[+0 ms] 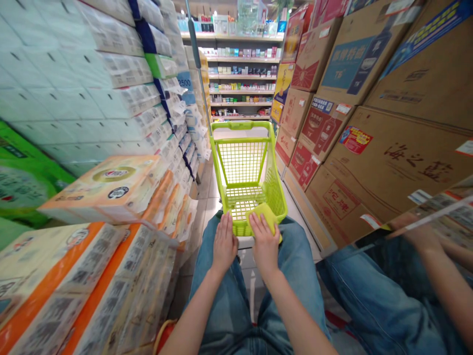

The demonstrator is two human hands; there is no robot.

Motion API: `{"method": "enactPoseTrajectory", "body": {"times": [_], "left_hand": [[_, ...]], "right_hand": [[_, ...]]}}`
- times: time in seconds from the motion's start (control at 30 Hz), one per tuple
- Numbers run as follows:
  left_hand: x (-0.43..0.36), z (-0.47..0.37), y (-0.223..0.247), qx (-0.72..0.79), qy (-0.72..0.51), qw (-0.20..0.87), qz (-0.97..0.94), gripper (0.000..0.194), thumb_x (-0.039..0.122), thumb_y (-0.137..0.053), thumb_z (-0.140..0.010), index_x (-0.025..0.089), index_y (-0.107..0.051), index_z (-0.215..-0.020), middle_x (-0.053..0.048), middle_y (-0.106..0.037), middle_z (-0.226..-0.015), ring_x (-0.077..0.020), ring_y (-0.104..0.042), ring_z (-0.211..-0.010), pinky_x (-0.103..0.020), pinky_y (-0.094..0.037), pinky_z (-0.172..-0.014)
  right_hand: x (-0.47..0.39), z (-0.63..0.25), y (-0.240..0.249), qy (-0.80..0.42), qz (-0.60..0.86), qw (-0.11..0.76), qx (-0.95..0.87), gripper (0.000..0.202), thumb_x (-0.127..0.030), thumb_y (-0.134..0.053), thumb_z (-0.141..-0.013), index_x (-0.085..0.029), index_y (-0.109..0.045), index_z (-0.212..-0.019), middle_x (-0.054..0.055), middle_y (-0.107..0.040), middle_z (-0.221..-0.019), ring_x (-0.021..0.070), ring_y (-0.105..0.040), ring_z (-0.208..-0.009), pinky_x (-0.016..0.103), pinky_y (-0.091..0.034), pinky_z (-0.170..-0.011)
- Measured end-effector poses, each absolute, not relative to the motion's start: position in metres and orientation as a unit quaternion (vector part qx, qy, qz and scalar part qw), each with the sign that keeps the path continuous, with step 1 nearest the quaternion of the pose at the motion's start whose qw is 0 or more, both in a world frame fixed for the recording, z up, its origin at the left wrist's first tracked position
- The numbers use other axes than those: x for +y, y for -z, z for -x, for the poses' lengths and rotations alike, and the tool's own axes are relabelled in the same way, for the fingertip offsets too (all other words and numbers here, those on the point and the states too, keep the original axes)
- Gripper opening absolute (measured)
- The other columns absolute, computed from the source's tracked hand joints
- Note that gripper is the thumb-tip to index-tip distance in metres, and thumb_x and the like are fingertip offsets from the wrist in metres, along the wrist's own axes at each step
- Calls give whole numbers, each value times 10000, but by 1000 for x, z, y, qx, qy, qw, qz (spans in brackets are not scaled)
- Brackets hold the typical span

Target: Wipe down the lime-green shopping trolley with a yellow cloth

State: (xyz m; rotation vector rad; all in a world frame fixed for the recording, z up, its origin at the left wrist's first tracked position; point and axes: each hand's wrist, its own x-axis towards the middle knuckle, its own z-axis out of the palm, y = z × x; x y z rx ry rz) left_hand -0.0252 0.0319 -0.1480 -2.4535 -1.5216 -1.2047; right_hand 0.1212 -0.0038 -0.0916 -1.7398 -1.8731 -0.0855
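A lime-green plastic shopping basket (242, 185) with mesh sides stands on the floor between my knees, its open top towards me. My left hand (224, 241) rests on the near left corner of its rim, fingers stretched out and close together, holding nothing. A yellow-green cloth (270, 215) lies over the near right part of the rim. On top of it my right hand (264, 239) lies with its fingers spread over the cloth, pressing it against the basket; the cloth's underside is hidden.
Tissue packs (111, 185) are stacked on the left, cardboard cartons (402, 153) on the right. Shelves (242, 76) of small goods stand at the aisle's end. Beside the basket rises a thin pole (195, 49). A mirror-like surface (417, 276) at lower right reflects jeans and arms.
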Motion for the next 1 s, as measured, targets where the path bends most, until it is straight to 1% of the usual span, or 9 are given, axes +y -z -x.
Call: {"method": "enactPoseTrajectory", "body": {"times": [0.1,0.2,0.33,0.5,0.63,0.83,1.0], "left_hand": [[31,28,147,-486,378,5,788,723,114,-400,-916,166,-87,-1565,-156,-262,-1607,-278,-198,-1500,-519,-332,-1170],[30,31,146,-485,372,1,792,717,104,-397,-909,161,-109,-1564,-157,-261,-1607,-289,-204,-1498,-524,-331,-1169],[30,30,145,-485,367,4,794,776,68,-408,-879,164,-63,-1567,-164,-278,-1600,-278,-196,-1502,-545,-327,-1165],[31,25,146,-490,381,2,784,789,56,-403,-868,171,-57,-1568,-153,-268,-1606,-273,-196,-1502,-540,-318,-1174],[32,24,148,-483,396,2,781,785,54,-389,-876,181,-42,-1568,-160,-260,-1607,-276,-197,-1502,-546,-318,-1171],[30,28,146,-480,387,-3,787,743,108,-403,-914,182,-57,-1567,-174,-287,-1593,-275,-201,-1501,-542,-334,-1161],[30,29,145,-483,381,-1,789,754,92,-410,-898,171,-70,-1567,-159,-284,-1598,-266,-203,-1501,-532,-324,-1168]], "right_hand": [[-4,-85,90,8,623,285,-728,670,-16,-376,-842,-278,-424,-1458,32,-502,-1480,176,-379,-1409,485,-143,-1156],[-7,-82,92,4,601,286,-746,642,-33,-386,-873,-272,-408,-1468,40,-492,-1487,169,-373,-1415,464,-157,-1157],[-12,-122,98,14,577,284,-766,697,7,-373,-848,-268,-380,-1488,34,-487,-1493,153,-351,-1429,438,-146,-1173],[-9,-162,102,59,646,295,-702,782,32,-375,-791,-271,-338,-1511,30,-490,-1493,167,-354,-1431,444,-182,-1168],[-9,-142,102,57,669,291,-681,780,36,-363,-788,-278,-351,-1502,24,-485,-1495,169,-344,-1436,467,-180,-1161],[-18,-90,101,25,609,282,-741,693,-5,-388,-843,-294,-398,-1473,5,-486,-1493,150,-337,-1436,445,-182,-1164],[-19,-115,102,28,575,279,-769,698,20,-393,-837,-277,-407,-1469,3,-496,-1487,134,-337,-1433,418,-158,-1177]]}}
